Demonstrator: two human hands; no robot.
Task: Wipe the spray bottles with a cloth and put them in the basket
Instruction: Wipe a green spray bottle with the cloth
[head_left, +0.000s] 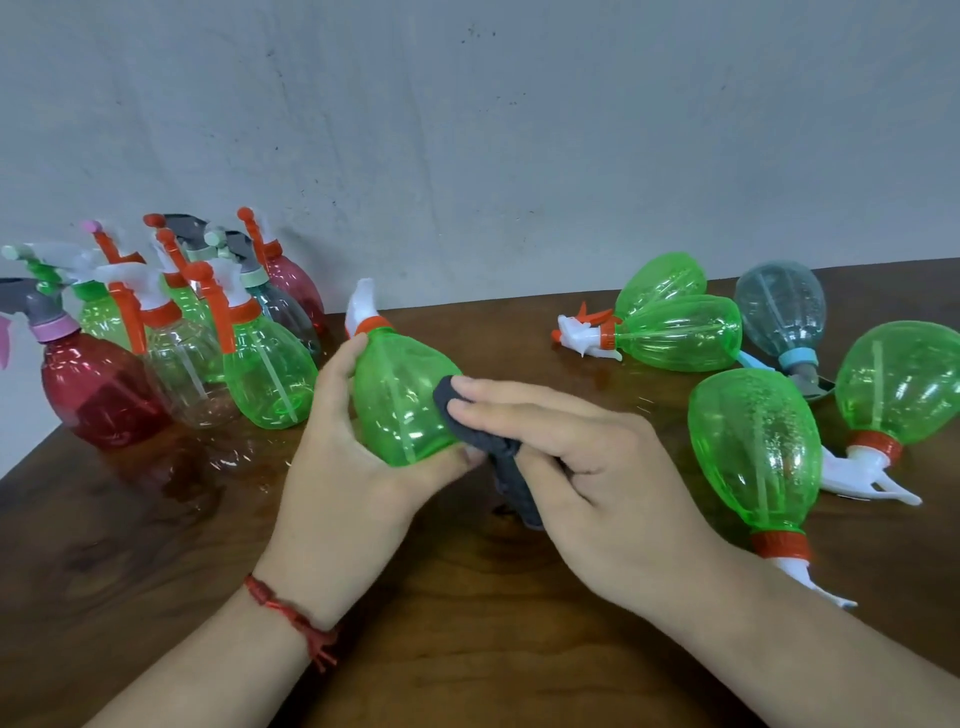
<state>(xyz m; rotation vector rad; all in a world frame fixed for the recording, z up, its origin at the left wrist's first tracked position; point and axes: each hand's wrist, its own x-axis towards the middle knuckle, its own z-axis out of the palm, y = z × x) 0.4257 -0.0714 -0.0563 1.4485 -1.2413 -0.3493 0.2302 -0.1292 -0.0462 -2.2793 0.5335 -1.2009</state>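
Note:
My left hand (343, 457) grips a green spray bottle (400, 395) with an orange collar and white trigger head, held tilted above the table. My right hand (582, 457) holds a dark grey cloth (493, 447) and presses it with straight fingers against the bottle's right side. Part of the cloth hangs below my right palm. No basket is in view.
Several spray bottles stand upright at the back left (176, 332), red, clear and green. Several more lie on their sides at the right (753, 447), mostly green, one grey-blue (779, 312). The brown wooden table (467, 623) meets a grey wall behind.

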